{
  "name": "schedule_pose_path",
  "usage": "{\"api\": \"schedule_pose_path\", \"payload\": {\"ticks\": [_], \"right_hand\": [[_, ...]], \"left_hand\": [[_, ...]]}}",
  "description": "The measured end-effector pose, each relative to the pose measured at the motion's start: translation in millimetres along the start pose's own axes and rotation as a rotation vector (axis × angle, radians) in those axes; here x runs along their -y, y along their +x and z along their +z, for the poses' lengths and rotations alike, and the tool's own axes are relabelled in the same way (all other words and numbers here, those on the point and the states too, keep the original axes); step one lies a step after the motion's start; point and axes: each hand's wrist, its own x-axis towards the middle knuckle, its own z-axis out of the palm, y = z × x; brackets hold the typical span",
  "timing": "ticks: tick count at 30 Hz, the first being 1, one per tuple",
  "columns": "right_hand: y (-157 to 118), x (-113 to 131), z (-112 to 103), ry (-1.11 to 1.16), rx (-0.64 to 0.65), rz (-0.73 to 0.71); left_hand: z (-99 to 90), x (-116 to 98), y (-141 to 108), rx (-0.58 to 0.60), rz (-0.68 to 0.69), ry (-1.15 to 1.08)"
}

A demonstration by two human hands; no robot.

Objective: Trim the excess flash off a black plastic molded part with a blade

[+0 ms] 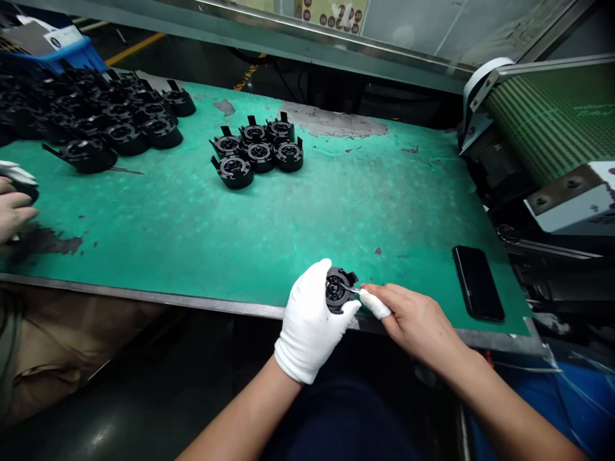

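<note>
My left hand (312,320), in a white glove, is wrapped round a round black plastic part (338,289) at the front edge of the bench. The ringed face of the part is turned up toward me, and a short tab sticks out at its upper right. My right hand (408,314), bare except for a white cover on one finger, is closed on a small knife (353,290). Only a thin metal blade shows, its tip resting against the part's face; the handle is hidden in my fingers.
Several similar black parts (259,152) stand grouped on the green bench (192,237), with a larger pile (120,131) at left. A phone (478,282) lies at right, near a green conveyor belt (562,109). A co-worker's hand (14,208) is at the left edge.
</note>
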Motion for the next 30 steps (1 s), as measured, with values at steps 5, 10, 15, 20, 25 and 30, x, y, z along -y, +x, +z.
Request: {"api": "schedule_pose_path", "payload": {"ticks": [5, 10, 15, 20, 25, 30], "right_hand": [[-2, 4, 5, -0.041, -0.059, 0.018], [-2, 2, 8, 0.004, -0.085, -0.005], [0, -3, 4, -0.011, -0.064, -0.016], [1, 2, 7, -0.024, -0.113, 0.031], [-4, 8, 8, 0.094, -0.094, 0.047], [-4, 6, 10, 0.090, -0.079, 0.029]], "left_hand": [[0.1, 2, -1, -0.002, -0.016, -0.006], [0.7, 1, -3, -0.023, -0.015, -0.013], [1.2, 2, -3, -0.028, 0.004, -0.018], [3.2, 0, -2, -0.051, -0.005, -0.007], [4.5, 1, -2, -0.057, -0.003, -0.007], [5.3, 0, -2, -0.056, -0.009, -0.001]]}}
